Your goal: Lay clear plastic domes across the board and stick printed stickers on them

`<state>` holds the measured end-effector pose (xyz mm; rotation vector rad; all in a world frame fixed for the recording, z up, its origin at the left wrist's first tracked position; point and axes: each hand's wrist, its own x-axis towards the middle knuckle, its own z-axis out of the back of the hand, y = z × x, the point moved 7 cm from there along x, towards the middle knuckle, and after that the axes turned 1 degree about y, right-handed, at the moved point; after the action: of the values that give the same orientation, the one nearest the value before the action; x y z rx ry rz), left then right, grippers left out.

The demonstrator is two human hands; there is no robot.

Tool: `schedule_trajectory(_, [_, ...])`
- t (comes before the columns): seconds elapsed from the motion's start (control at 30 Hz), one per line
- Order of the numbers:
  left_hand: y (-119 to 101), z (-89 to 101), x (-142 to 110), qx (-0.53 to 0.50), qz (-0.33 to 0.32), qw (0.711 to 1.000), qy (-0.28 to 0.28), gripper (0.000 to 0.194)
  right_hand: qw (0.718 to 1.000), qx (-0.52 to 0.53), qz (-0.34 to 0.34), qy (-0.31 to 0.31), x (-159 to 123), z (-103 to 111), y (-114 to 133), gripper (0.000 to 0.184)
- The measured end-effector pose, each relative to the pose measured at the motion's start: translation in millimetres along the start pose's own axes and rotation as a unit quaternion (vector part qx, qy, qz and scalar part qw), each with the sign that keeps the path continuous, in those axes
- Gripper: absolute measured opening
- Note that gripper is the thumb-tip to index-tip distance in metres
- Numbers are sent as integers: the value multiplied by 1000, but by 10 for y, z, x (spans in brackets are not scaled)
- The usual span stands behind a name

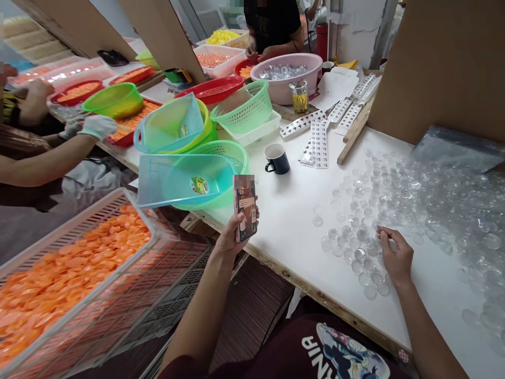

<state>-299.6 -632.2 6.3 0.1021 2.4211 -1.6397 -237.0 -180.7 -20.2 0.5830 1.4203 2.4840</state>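
My left hand point(229, 234) is closed round a smartphone point(246, 213), held upright above the table's front edge with its lit screen facing me. Over the table, my right hand point(397, 258) has its thumb and fingertips drawn together at the edge of a spread of clear round discs point(360, 255). Whatever may be between those fingertips is too small to make out. A larger heap of the clear discs point(445, 200) lies beyond and to the right of this hand. Past the phone, a dark mug point(278, 159) stands on the white table point(294, 221).
Left of the phone sit a blue scoop-shaped tray point(165, 181) and a green basket point(246, 108). Sticker strips point(319, 142) and a glass point(299, 97) lie farther back. A crate point(130, 252) of orange pieces stands lower left. A co-worker's gloved hand point(97, 126) is at far left.
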Motion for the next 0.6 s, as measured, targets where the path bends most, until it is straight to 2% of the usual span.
schedule_trajectory(0.1, [-45, 128, 37, 97, -18, 995, -35, 67, 999, -22, 27, 1, -16, -21, 36, 31])
schedule_trajectory(0.17, [-125, 239, 45, 212, -38, 973, -78, 73, 999, -35, 41, 7, -21, -35, 47, 30])
schedule_trajectory(0.2, [-180, 293, 41, 289, -48, 950, -103, 76, 998, -43, 50, 9, -22, -39, 59, 29])
schedule_trajectory(0.23, [-241, 336, 34, 376, -58, 916, -128, 78, 997, -53, 63, 9, -22, -40, 80, 29])
schedule_trajectory(0.33, [-383, 373, 21, 622, -77, 762, -161, 82, 988, -97, 124, 7, -49, -63, 221, 27])
schedule_trajectory(0.37, [-393, 374, 28, 675, -74, 717, -158, 81, 982, -113, 150, 12, -78, -92, 290, 26])
schedule_trajectory(0.4, [-389, 380, 38, 710, -67, 684, -154, 81, 975, -129, 177, 28, -122, -143, 362, 26])
schedule_trajectory(0.47, [-360, 411, 61, 743, -51, 650, -150, 81, 955, -161, 233, 91, -255, -303, 491, 26])
schedule_trajectory(0.53, [-331, 454, 80, 755, -41, 635, -157, 82, 923, -191, 284, 175, -434, -483, 556, 36])
schedule_trajectory(0.6, [-302, 499, 95, 762, -34, 626, -162, 83, 893, -218, 317, 233, -578, -586, 523, 48])
